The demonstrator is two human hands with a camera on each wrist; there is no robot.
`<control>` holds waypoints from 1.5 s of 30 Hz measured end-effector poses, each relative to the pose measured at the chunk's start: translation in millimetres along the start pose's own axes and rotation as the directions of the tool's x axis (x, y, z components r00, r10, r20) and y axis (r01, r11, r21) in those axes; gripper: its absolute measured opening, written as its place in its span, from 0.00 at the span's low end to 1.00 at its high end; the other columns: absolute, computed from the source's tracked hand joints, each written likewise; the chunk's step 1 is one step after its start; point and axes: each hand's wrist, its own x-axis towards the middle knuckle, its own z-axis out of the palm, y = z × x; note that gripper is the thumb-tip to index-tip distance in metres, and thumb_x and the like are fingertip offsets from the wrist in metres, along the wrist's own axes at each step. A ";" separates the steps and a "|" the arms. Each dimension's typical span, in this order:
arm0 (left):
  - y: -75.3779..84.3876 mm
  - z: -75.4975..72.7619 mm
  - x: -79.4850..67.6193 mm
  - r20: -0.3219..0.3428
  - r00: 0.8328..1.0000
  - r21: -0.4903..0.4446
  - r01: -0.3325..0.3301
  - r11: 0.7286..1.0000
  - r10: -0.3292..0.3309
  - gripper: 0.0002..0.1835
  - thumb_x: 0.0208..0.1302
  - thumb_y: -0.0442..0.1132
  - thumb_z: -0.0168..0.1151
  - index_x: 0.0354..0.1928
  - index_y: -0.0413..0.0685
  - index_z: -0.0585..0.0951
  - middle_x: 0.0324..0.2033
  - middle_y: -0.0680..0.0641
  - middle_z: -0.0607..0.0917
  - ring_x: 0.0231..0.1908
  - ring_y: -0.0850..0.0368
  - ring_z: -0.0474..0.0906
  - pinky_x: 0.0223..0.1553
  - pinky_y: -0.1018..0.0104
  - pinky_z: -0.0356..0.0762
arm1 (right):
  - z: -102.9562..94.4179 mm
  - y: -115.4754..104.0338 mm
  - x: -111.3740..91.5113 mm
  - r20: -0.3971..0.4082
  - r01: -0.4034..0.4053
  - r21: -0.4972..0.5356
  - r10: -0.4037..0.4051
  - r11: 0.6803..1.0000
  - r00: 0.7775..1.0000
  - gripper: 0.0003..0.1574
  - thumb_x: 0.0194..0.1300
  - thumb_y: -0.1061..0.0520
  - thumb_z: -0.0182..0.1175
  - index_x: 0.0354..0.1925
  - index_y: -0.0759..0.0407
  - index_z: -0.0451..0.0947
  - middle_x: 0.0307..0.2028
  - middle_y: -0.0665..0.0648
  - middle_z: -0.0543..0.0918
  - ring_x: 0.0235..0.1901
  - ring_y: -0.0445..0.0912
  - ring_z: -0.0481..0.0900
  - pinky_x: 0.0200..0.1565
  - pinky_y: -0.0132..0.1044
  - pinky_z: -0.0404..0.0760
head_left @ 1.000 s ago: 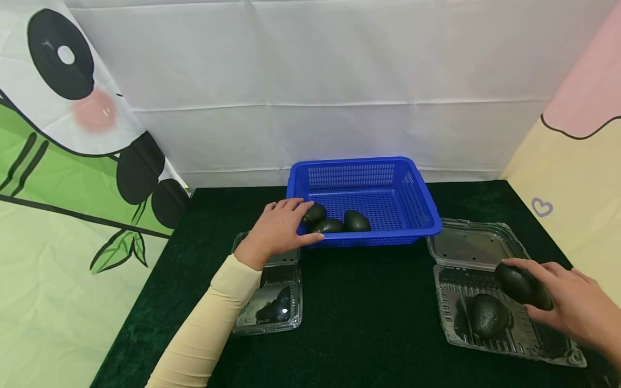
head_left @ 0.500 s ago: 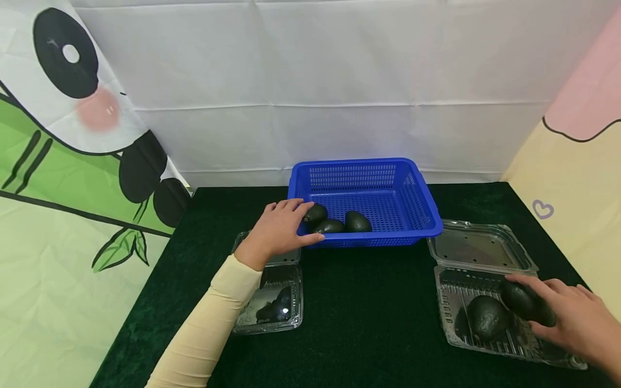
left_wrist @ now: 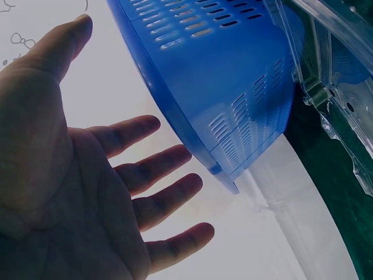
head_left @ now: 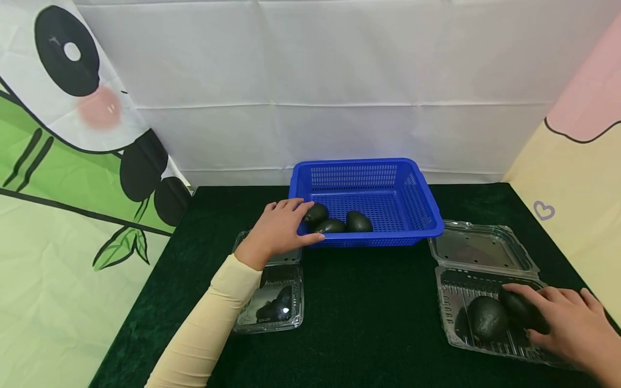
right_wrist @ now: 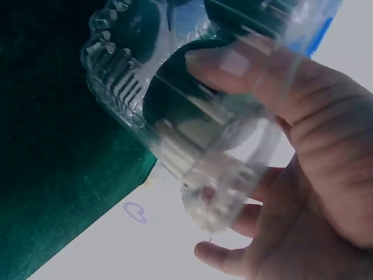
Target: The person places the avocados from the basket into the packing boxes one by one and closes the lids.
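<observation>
In the head view my right hand [head_left: 572, 328] holds a dark green avocado [head_left: 521, 310] low inside an open clear plastic clamshell [head_left: 448, 328]. Another avocado [head_left: 487, 318] lies right beside it in the same half. Through the clear wall in the right wrist view, my thumb [right_wrist: 233, 67] is against the held avocado [right_wrist: 180, 87]. With fingers spread and nothing held, my left hand [head_left: 281, 229] hovers by the near left corner of a blue basket [head_left: 388, 235]. Several avocados [head_left: 359, 221] lie in the basket, one partly behind my fingertips.
A second clear clamshell [head_left: 296, 318] stands under my left forearm, partly hidden, with a dark shape [head_left: 276, 307] in it. The right clamshell's lid [head_left: 477, 247] lies folded back near the basket. Dark green cloth [head_left: 368, 323] covers the table, with a white sheet [head_left: 339, 81] behind.
My right hand has lowered the held avocado into the right clamshell, close against the other one. My left hand has stayed in place.
</observation>
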 end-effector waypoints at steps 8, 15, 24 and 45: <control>0.3 0.5 -0.7 -0.002 1.000 0.001 0.004 1.000 -0.004 0.51 0.64 0.78 0.51 0.80 0.54 0.64 0.76 0.41 0.65 0.75 0.39 0.60 0.72 0.36 0.55 | -2.5 -2.0 -1.1 -0.030 0.000 -0.024 -0.001 1.000 1.000 0.57 0.32 0.48 0.88 0.62 0.48 0.73 0.44 0.74 0.81 0.49 0.79 0.69 0.53 0.79 0.52; 0.6 1.4 -0.9 0.000 1.000 0.001 0.006 1.000 -0.006 0.51 0.64 0.79 0.51 0.80 0.54 0.64 0.76 0.41 0.65 0.75 0.39 0.60 0.73 0.36 0.54 | -6.9 -0.5 -1.9 -0.094 -0.007 -0.011 0.006 1.000 0.996 0.58 0.29 0.50 0.88 0.61 0.49 0.74 0.46 0.74 0.79 0.49 0.79 0.68 0.56 0.82 0.48; -0.5 3.1 -0.7 -0.013 1.000 0.004 0.001 1.000 -0.001 0.52 0.63 0.79 0.51 0.79 0.54 0.64 0.76 0.41 0.66 0.74 0.39 0.60 0.72 0.36 0.55 | -17.6 0.3 1.0 -0.197 0.040 -0.003 -0.040 0.999 0.980 0.55 0.30 0.51 0.88 0.60 0.49 0.75 0.45 0.70 0.78 0.46 0.77 0.71 0.52 0.80 0.55; -0.9 3.3 0.3 -0.014 1.000 -0.013 -0.006 1.000 0.006 0.51 0.63 0.79 0.52 0.79 0.54 0.64 0.75 0.41 0.66 0.75 0.38 0.60 0.72 0.37 0.56 | -71.0 -1.6 69.0 -0.247 0.144 0.002 -0.139 0.990 0.959 0.53 0.46 0.51 0.83 0.67 0.52 0.70 0.55 0.76 0.72 0.53 0.79 0.66 0.56 0.76 0.60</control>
